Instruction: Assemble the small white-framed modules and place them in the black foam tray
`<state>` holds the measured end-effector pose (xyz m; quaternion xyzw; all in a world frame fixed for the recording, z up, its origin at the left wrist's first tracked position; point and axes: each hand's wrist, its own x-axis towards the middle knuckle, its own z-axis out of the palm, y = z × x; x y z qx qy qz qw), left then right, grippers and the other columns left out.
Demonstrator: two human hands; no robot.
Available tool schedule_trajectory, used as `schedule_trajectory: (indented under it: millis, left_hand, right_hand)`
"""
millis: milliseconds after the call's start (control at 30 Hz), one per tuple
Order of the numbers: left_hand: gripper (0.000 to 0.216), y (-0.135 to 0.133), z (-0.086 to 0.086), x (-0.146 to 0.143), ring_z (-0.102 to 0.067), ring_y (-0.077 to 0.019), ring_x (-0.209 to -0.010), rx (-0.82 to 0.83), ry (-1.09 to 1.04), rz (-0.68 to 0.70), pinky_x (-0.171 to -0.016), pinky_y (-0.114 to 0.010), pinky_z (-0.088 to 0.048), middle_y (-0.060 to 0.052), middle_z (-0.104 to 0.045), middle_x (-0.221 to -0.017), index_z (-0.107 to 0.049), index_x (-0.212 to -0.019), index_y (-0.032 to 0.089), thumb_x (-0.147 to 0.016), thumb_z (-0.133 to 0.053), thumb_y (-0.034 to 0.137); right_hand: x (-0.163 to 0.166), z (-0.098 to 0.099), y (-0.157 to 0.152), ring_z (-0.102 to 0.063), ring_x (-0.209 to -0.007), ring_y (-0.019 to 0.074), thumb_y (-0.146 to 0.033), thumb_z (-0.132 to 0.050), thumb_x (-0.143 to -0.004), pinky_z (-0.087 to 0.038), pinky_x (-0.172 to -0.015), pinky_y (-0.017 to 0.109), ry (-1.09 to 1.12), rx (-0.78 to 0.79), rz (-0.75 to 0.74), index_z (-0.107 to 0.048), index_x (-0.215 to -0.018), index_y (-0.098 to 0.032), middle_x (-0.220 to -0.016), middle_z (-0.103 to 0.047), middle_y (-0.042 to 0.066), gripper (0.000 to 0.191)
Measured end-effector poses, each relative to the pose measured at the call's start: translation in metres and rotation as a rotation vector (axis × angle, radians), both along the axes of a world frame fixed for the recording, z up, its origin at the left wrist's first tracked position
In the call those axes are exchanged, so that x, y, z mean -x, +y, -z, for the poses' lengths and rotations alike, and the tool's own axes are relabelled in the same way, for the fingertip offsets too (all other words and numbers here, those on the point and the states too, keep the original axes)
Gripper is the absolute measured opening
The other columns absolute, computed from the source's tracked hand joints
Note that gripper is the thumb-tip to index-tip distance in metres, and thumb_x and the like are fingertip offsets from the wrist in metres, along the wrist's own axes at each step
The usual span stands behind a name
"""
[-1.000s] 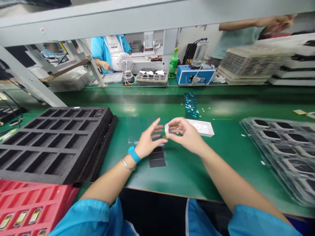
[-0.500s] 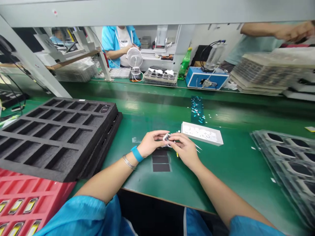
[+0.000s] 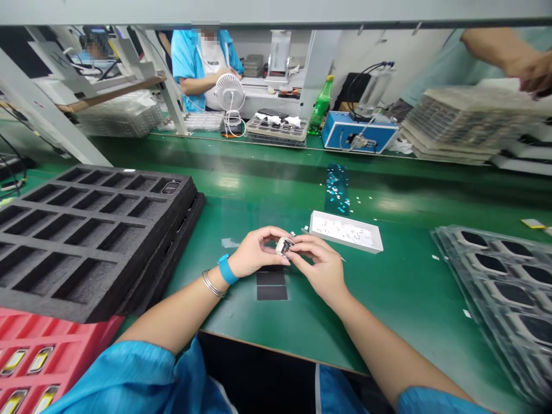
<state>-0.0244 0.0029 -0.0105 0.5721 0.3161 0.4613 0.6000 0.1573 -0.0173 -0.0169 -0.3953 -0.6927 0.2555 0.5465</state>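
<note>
My left hand (image 3: 255,253) and my right hand (image 3: 318,267) meet over the green table (image 3: 388,287), both pinching a small white-rimmed part (image 3: 283,245) held between their fingertips. A blue band and a metal bangle are on my left wrist. Just below the hands, dark rectangular pads (image 3: 271,286) lie on the table. A shallow white tray (image 3: 345,230) with tiny pieces in it sits just right of the hands.
A black foam tray (image 3: 86,230) with many slots lies at left, a red tray (image 3: 38,356) below it. Clear blister trays (image 3: 504,287) with dark parts lie at right. Across the table, other people work near a small fan (image 3: 229,92), a green bottle (image 3: 321,104) and a blue box (image 3: 360,133).
My left hand, open one second ago, has closed onto the small part together with the right hand. Both hands came lower toward the table.
</note>
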Motion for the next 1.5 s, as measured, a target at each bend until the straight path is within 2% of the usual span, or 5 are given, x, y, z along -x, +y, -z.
schedule_trajectory:
  millis: [467,700,967,1200,1500]
  left_hand:
    - [0.050,-0.0002,0.0002,-0.0003,-0.066,-0.0185,-0.090,-0.010,0.055,-0.062,-0.073,-0.029,-0.059,-0.008,-0.069,-0.099,-0.069,-0.092,0.014,-0.050,-0.093,0.026]
    - [0.043,0.0031,-0.0006,0.0014,-0.067,-0.0187,-0.093,-0.021,-0.036,-0.029,-0.094,-0.036,-0.053,-0.007,-0.073,-0.100,-0.075,-0.096,0.018,-0.057,-0.091,0.027]
    - [0.053,0.0014,0.0015,0.0009,-0.068,-0.0189,-0.093,-0.021,-0.012,-0.016,-0.087,-0.033,-0.057,-0.007,-0.074,-0.102,-0.073,-0.102,0.019,-0.053,-0.091,0.019]
    - [0.053,-0.0001,0.0039,-0.0016,-0.069,-0.0195,-0.093,-0.153,0.037,-0.090,-0.080,-0.033,-0.059,-0.007,-0.071,-0.099,-0.066,-0.095,0.017,-0.051,-0.093,0.027]
    - [0.052,-0.0003,0.0046,-0.0016,-0.068,-0.0204,-0.097,-0.162,0.060,-0.099,-0.081,-0.034,-0.060,-0.007,-0.070,-0.102,-0.063,-0.097,0.017,-0.055,-0.091,0.027]
  right_hand:
    - [-0.0051,-0.0032,0.0045,-0.074,-0.085,0.0199,-0.021,-0.070,-0.082,-0.061,-0.085,0.037,-0.129,-0.108,-0.044,-0.075,-0.081,-0.025,-0.095,-0.077,0.003,0.006]
    - [-0.0032,-0.0054,0.0001,-0.072,-0.091,0.0207,-0.024,-0.069,-0.084,-0.059,-0.089,0.039,-0.151,-0.158,0.004,-0.075,-0.086,-0.026,-0.098,-0.075,0.004,0.007]
    - [-0.0012,-0.0055,-0.0012,-0.070,-0.085,0.0179,-0.020,-0.067,-0.085,-0.058,-0.080,0.035,-0.204,-0.298,0.080,-0.073,-0.085,-0.025,-0.095,-0.074,0.005,0.008]
    - [0.0000,-0.0046,-0.0017,-0.071,-0.087,0.0199,-0.020,-0.064,-0.084,-0.056,-0.089,0.042,-0.197,-0.232,0.059,-0.073,-0.085,-0.026,-0.098,-0.075,0.004,0.011]
    - [-0.0002,-0.0020,-0.0002,-0.072,-0.086,0.0184,-0.018,-0.063,-0.084,-0.058,-0.085,0.038,-0.207,-0.271,0.082,-0.071,-0.082,-0.025,-0.097,-0.076,0.004,0.011]
